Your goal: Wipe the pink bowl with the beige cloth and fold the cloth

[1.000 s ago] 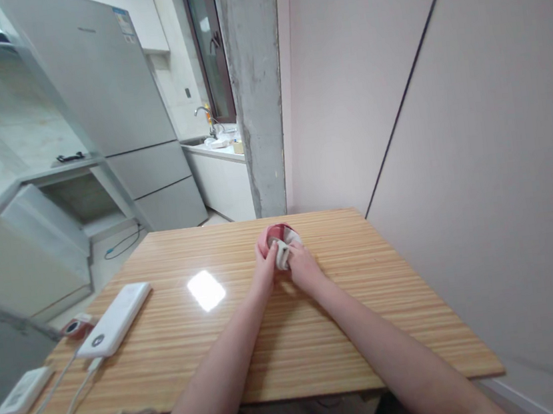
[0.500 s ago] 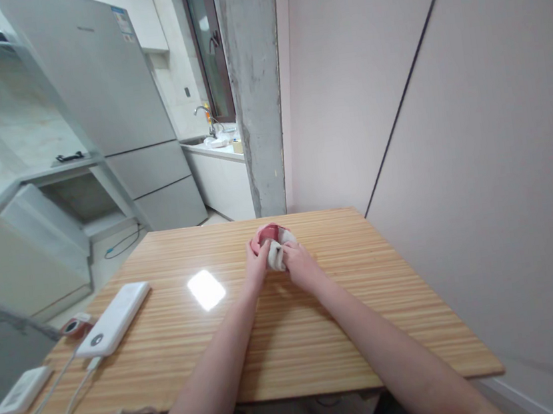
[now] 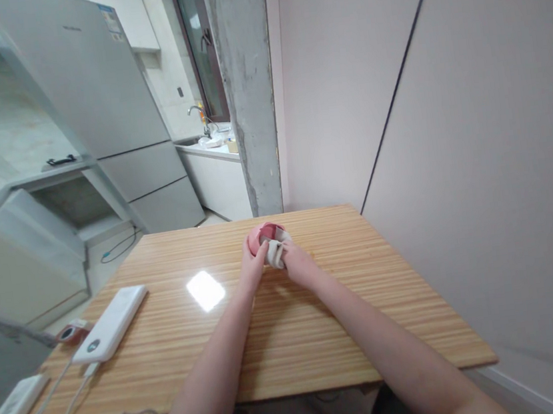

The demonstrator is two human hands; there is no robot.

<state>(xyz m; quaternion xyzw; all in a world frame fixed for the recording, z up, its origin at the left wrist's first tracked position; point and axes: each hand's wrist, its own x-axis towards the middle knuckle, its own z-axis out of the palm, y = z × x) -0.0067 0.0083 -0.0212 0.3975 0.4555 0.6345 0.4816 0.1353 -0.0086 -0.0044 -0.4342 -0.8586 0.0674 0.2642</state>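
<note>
Near the far edge of the wooden table (image 3: 349, 305), both of my hands are together on a small pink bowl (image 3: 256, 235) with a darker red inside. My left hand (image 3: 253, 263) grips its left side, thumb over the near rim. My right hand (image 3: 300, 264) is closed on a greyish-white cloth (image 3: 275, 254), bunched against the bowl's near right side. Part of the cloth reaches along the bowl's right rim. The fingers of my right hand are mostly hidden behind the cloth and the hand itself.
On the table's left lie a white power bank (image 3: 110, 325) with cables, a white flat box (image 3: 18, 401) and a small reddish-brown object (image 3: 73, 333). A concrete pillar (image 3: 253, 102) and a pale wall panel (image 3: 367, 41) rise beyond. A refrigerator (image 3: 84, 83) stands back left.
The bowl has turned slightly in my hands, showing more of its pink outer side. The cloth has shifted a little at the rim. The whole view has moved slightly.
</note>
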